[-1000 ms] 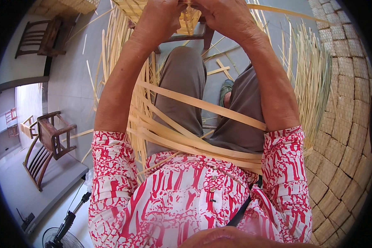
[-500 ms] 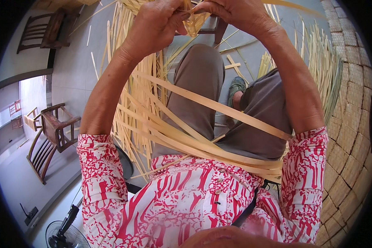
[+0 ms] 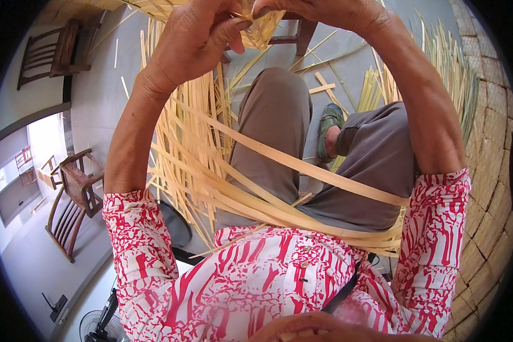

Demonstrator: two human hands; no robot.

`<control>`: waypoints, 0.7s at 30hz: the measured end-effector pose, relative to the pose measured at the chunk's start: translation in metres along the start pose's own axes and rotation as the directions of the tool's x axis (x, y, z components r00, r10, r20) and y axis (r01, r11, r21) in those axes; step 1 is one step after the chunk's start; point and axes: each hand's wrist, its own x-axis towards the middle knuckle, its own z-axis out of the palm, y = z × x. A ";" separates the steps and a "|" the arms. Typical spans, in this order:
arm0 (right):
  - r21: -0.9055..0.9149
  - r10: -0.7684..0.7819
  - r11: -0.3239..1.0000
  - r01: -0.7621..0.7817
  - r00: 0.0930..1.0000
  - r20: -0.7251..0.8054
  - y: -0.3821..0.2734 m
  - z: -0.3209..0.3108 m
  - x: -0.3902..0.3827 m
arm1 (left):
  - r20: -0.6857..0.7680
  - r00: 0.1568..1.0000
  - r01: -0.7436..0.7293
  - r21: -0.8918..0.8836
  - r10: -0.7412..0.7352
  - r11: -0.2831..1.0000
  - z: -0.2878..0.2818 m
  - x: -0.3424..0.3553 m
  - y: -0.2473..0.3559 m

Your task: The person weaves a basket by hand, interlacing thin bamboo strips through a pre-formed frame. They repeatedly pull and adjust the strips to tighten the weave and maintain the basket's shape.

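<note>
At the top edge of the view, both hands are raised to a piece of woven bamboo work [image 3: 261, 35], partly cut off by the frame. My left hand [image 3: 196, 43] is closed on its left side, the thumb pressed toward the fingers. On the other side my right hand [image 3: 339, 12] pinches its upper part between thumb and finger; the fingertips are partly out of the picture. Long pale bamboo strips [image 3: 302, 166] run slantwise across my lap, several of them curving in a bundle toward my right elbow.
Loose bamboo strips [image 3: 182, 131] pile up left of my knees, and more thin strips [image 3: 447, 74] lie at the right. Stacked woven blocks [image 3: 487, 188] line the right side. Wooden chairs [image 3: 80, 182] stand at the left, with a fan [image 3: 100, 322] below. A wooden stool [image 3: 305, 37] is ahead.
Both hands have shifted slightly up and apart in the view, and the right fingers have moved on the woven piece. My right knee and the lap strips appear slightly lower.
</note>
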 end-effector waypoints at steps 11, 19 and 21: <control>-0.029 0.051 0.998 -0.049 0.997 0.054 0.005 0.006 0.007 | -0.046 0.994 0.104 0.071 -0.101 0.992 -0.006 0.000 0.000; -0.356 0.038 0.914 -0.196 0.914 -0.405 0.009 0.026 0.019 | -0.437 0.892 0.195 0.143 -0.115 0.970 0.001 0.025 -0.014; -0.259 0.116 0.922 -0.288 0.844 -0.524 -0.008 0.027 0.019 | -0.505 0.850 0.238 0.113 -0.150 0.965 0.004 0.017 -0.021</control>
